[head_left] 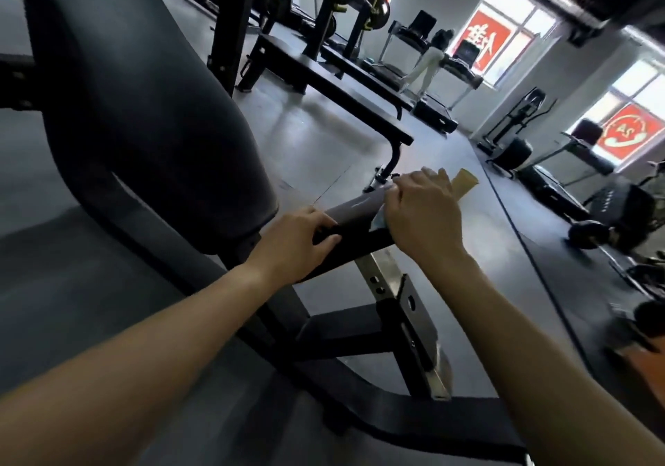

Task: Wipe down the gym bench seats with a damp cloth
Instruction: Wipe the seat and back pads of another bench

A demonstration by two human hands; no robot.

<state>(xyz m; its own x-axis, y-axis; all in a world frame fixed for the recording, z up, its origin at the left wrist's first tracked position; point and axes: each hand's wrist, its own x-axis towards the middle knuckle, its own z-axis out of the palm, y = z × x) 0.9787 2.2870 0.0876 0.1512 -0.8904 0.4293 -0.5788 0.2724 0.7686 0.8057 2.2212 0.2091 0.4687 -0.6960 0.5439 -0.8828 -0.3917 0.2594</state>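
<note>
Black padded cylindrical bench roller (354, 210) lies long-axis across, spanning both hands: left hand (298, 240) grips its near end, right hand (424, 213) curls over the pale yellow cloth (465, 180) at the far end (cloth mostly hidden).

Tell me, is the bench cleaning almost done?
Hard to say what's done: the big back pad shows no clear wet marks. Right now the right hand holds the cloth against the small pad, while the left hand grips that pad. Left to do: probably the flat benches behind.
</note>
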